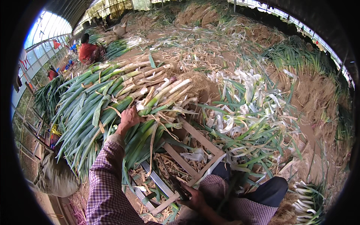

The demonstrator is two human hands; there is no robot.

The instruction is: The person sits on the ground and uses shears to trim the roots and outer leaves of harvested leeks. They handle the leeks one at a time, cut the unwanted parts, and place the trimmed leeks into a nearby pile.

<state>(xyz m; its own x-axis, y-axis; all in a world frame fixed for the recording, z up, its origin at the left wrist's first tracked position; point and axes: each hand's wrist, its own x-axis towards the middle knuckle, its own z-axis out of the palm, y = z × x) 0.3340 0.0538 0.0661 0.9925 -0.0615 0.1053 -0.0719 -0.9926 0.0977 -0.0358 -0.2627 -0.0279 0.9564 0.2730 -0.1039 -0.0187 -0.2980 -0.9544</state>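
My left hand (130, 117) reaches into a large heap of untrimmed green onions (92, 104) with long green leaves, and its fingers grip one thick stalk (144, 111). The roots and pale ends of the heap point to the right. Low in the picture, over my lap, my right hand (194, 198) is closed around a dark tool (178, 185) whose kind I cannot make out. A wooden frame (201, 135) with metal rails (157, 180) lies between my hands, partly under the leaves.
Peeled leaves and skins (247, 107) litter the ground to the right. Cleaned green onions (305, 202) lie at the lower right. A cloth sack (56, 180) stands at the lower left. A person in red (87, 52) sits at the far left; more onion bundles (298, 56) line the right side.
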